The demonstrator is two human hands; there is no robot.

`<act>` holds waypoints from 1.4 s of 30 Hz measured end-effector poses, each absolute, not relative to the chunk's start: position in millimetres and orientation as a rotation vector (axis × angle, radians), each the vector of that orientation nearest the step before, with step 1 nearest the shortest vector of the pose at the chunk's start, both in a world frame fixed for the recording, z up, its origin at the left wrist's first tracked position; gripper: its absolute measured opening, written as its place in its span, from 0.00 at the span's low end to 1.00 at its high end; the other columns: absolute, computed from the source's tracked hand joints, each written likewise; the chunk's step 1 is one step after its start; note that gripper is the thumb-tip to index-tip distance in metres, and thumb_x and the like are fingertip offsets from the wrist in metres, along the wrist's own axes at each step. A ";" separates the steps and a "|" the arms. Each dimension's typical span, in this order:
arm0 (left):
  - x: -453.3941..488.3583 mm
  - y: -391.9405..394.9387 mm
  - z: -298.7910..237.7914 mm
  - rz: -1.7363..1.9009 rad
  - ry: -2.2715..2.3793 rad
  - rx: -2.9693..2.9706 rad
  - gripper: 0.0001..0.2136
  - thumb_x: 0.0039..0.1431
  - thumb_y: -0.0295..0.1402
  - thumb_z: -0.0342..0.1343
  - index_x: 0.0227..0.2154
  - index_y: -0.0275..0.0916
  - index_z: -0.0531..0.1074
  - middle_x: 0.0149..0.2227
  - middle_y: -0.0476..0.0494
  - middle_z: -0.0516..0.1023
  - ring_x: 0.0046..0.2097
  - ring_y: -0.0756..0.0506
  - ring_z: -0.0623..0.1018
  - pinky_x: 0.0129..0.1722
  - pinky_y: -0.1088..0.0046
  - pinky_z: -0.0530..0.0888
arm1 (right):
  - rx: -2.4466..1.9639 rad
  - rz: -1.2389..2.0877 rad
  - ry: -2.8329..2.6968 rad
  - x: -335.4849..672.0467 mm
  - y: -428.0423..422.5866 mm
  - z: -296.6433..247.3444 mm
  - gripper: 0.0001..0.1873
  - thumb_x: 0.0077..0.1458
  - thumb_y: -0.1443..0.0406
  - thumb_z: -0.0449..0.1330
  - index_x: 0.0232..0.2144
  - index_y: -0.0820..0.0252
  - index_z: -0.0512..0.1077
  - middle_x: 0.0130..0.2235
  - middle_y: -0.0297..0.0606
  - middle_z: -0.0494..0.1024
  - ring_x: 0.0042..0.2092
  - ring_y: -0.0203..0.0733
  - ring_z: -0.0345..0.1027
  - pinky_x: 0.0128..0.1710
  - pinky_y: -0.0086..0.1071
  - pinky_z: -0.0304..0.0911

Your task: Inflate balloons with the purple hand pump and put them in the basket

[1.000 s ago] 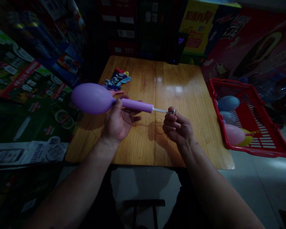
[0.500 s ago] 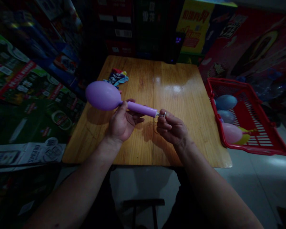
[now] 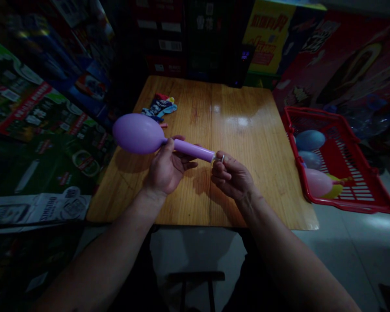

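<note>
A purple balloon [image 3: 138, 133], partly inflated, sits on the left end of a purple hand pump [image 3: 194, 150]. My left hand [image 3: 167, 169] grips the joint between them, its thumb pressed on the balloon's neck and its fingers under the pump barrel. At the barrel's right end my right hand [image 3: 232, 175] pinches the white pump handle, which is pushed close to the barrel. Both hands are above the wooden table [image 3: 247, 186]. Behind the balloon lie several uninflated balloons [image 3: 162, 106] in red, blue and yellow.
A red basket [image 3: 344, 206] stands right of the table, holding several inflated balloons [image 3: 310, 140]. Stacked drink cartons [image 3: 48, 169] line the left side. Boxes [image 3: 165, 45] and a dark device with a lit display [image 3: 245, 55] are at the back. A stool [image 3: 196, 276] is below.
The purple balloon has grown slightly larger. My right hand has moved a little left, pushing the pump handle nearer to the barrel. My left hand keeps its grip.
</note>
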State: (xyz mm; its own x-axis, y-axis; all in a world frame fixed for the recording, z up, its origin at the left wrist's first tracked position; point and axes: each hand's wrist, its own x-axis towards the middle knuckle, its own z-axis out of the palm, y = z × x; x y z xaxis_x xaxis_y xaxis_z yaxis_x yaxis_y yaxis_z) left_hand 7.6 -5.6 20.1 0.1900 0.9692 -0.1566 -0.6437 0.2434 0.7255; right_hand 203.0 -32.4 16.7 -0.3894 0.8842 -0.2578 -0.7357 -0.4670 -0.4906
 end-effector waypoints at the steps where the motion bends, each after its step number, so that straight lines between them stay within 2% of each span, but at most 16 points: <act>1: 7.9 -5.2 20.5 1.234 0.676 0.584 0.16 0.73 0.47 0.54 0.51 0.41 0.71 0.47 0.34 0.86 0.45 0.39 0.86 0.37 0.68 0.82 | -0.601 1.985 -0.355 202.2 -32.2 17.0 0.01 0.65 0.68 0.60 0.39 0.58 0.72 0.26 0.26 0.73 0.20 0.27 0.46 0.21 0.21 0.55; 8: -4.1 1.8 29.5 1.253 0.725 0.573 0.17 0.73 0.48 0.53 0.52 0.41 0.73 0.45 0.35 0.86 0.43 0.39 0.87 0.36 0.68 0.82 | -0.683 1.956 -0.416 214.2 -26.3 32.9 0.04 0.66 0.68 0.58 0.37 0.58 0.72 0.24 0.25 0.68 0.20 0.27 0.43 0.20 0.21 0.51; 12: -14.8 5.6 34.8 1.363 0.754 0.574 0.18 0.73 0.50 0.53 0.54 0.44 0.74 0.45 0.38 0.86 0.47 0.39 0.86 0.35 0.70 0.81 | -0.644 1.890 -0.423 226.0 -26.0 39.4 0.05 0.67 0.69 0.57 0.37 0.57 0.72 0.24 0.23 0.66 0.19 0.26 0.40 0.20 0.20 0.49; 17: -4.7 -1.7 27.6 1.226 0.717 0.592 0.19 0.71 0.50 0.54 0.54 0.43 0.72 0.48 0.37 0.86 0.46 0.38 0.86 0.34 0.68 0.82 | -0.580 1.986 -0.416 212.9 -29.7 25.1 0.02 0.65 0.68 0.61 0.37 0.57 0.71 0.25 0.24 0.69 0.19 0.26 0.43 0.21 0.20 0.52; 25: 9.3 -5.7 25.5 1.168 0.677 0.535 0.17 0.70 0.49 0.56 0.53 0.44 0.71 0.50 0.35 0.85 0.50 0.35 0.85 0.39 0.63 0.83 | -0.645 1.970 -0.236 204.0 -28.4 24.8 0.06 0.69 0.68 0.55 0.39 0.56 0.72 0.28 0.26 0.73 0.21 0.28 0.46 0.21 0.20 0.55; 31: 2.6 0.4 28.3 1.228 0.765 0.520 0.18 0.71 0.50 0.55 0.52 0.42 0.74 0.44 0.37 0.86 0.44 0.38 0.86 0.35 0.67 0.82 | -0.672 1.958 -0.352 213.9 -27.0 30.2 0.07 0.68 0.67 0.56 0.36 0.56 0.73 0.26 0.25 0.71 0.20 0.27 0.42 0.20 0.20 0.51; 35: -8.9 4.1 33.6 1.340 0.794 0.539 0.19 0.72 0.51 0.53 0.54 0.45 0.74 0.44 0.39 0.86 0.41 0.41 0.86 0.33 0.70 0.80 | -0.655 1.894 -0.356 224.9 -26.0 34.6 0.09 0.69 0.68 0.54 0.36 0.56 0.73 0.25 0.24 0.68 0.19 0.26 0.40 0.20 0.19 0.49; 42: 5.1 -11.2 23.8 1.211 0.715 0.547 0.18 0.72 0.49 0.54 0.54 0.43 0.71 0.48 0.35 0.85 0.44 0.39 0.86 0.35 0.69 0.81 | -0.628 1.991 -0.288 203.0 -34.4 22.0 0.04 0.67 0.68 0.58 0.38 0.57 0.73 0.25 0.25 0.71 0.19 0.26 0.43 0.20 0.20 0.53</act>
